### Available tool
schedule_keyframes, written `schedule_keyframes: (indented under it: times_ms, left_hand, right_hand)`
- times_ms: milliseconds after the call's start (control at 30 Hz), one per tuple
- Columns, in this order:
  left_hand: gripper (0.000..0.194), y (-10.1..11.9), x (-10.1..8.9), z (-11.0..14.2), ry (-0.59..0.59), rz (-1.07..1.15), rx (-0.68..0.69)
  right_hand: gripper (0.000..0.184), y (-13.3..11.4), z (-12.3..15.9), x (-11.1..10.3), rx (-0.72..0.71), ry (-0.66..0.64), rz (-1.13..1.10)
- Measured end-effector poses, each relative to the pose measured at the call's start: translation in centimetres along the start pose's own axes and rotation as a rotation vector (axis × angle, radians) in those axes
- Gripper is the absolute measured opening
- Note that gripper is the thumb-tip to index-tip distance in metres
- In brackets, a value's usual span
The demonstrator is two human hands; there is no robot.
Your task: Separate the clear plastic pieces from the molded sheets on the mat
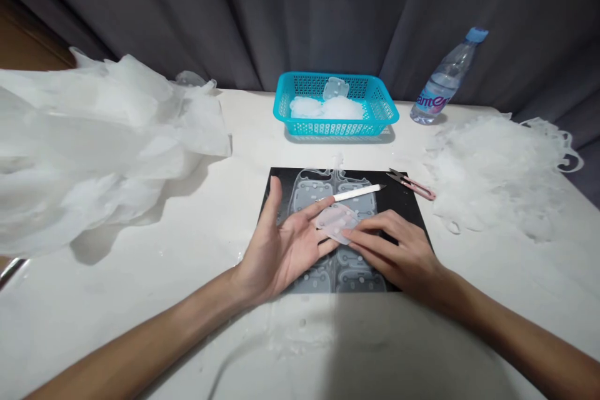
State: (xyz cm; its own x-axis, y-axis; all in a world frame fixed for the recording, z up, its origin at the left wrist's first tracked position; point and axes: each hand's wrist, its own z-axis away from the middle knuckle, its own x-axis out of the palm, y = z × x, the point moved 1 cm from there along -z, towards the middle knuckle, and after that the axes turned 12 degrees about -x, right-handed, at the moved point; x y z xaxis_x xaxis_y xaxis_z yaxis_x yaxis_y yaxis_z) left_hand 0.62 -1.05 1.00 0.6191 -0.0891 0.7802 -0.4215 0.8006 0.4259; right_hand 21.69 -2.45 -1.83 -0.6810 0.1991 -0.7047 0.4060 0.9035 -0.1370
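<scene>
My left hand (290,244) is palm up with its thumb and fingers stretched out. Across its fingertips lies a thin, translucent plastic piece (336,219) with rounded edges. The fingers of my right hand (398,247) pinch the near right edge of this piece. Just beyond it, a white pen-like tool (359,192) with a dark tip lies close to my left index finger; whether they touch I cannot tell. Beneath both hands is a translucent moulded sheet (313,190) with several rounded shapes, on a black mat (398,200). My hands hide part of the sheet.
A blue basket (337,128) holding translucent pieces stands at the back. Thread snips (412,185) with pink handles lie at the mat's right corner. Translucent scraps (501,175) are heaped at right, behind them a water bottle (438,90). Large translucent sheets (103,144) pile up at left.
</scene>
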Motion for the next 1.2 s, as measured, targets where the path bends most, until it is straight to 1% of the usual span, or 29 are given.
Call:
schedule_keyframes:
  times_ms: [100,267,300,333,433,467,533,633,767,833,933,1000,1100,1200]
  left_hand:
    - [0.104,0.0,-0.2,-0.1,0.005,0.001,-0.005]
    - [0.096,0.2,-0.4,-0.1,-0.011,0.002,-0.009]
    - [0.092,0.2,-0.4,-0.1,0.006,-0.004,-0.012]
    - [0.085,0.1,-0.4,-0.1,0.035,-0.017,-0.015]
    - [0.051,-0.1,-0.2,-0.1,0.177,-0.068,-0.018]
    - [0.047,-0.1,-0.2,0.0,0.219,-0.073,-0.018]
    - [0.046,0.0,0.0,0.0,0.27,-0.057,-0.012]
    - [0.043,0.2,0.0,0.0,0.314,-0.036,-0.014]
    - [0.041,0.3,-0.4,-0.3,0.371,-0.076,-0.025]
    - [0.041,0.2,-0.6,-0.5,0.348,-0.109,-0.018]
    - [0.036,0.0,-0.7,-1.0,0.248,-0.172,-0.005]
    - [0.033,-0.1,-0.7,-1.2,0.204,-0.224,-0.006]
    - [0.036,-0.1,-0.9,-1.3,0.199,-0.28,-0.044]
    - [0.038,0.0,-1.1,-1.3,0.218,-0.283,-0.078]
  right_hand:
    - [0.025,0.2,0.0,-0.1,0.039,0.016,-0.037]
    - [0.023,0.3,0.3,-0.2,0.048,0.0,-0.058]
    - [0.022,0.3,0.3,-0.2,0.051,0.002,-0.06]
    - [0.021,0.3,0.3,-0.2,0.052,0.004,-0.062]
    - [0.021,0.4,0.2,-0.2,0.056,0.002,-0.054]
    - [0.022,0.4,0.2,-0.3,0.058,0.0,-0.049]
    - [0.025,0.5,0.2,-0.3,0.074,0.001,-0.043]
    - [0.029,0.8,0.3,-0.2,0.116,0.024,-0.057]
    - [0.028,1.2,0.5,-0.2,0.157,0.078,-0.069]
    - [0.028,1.2,0.3,-0.3,0.16,0.105,-0.073]
    - [0.026,0.9,0.0,-0.3,0.139,0.156,-0.063]
    - [0.023,0.6,-0.3,-0.2,0.127,0.184,-0.068]
    - [0.022,0.3,-0.6,-0.1,0.136,0.189,-0.091]
    - [0.024,0.3,-0.5,-0.2,0.144,0.181,-0.087]
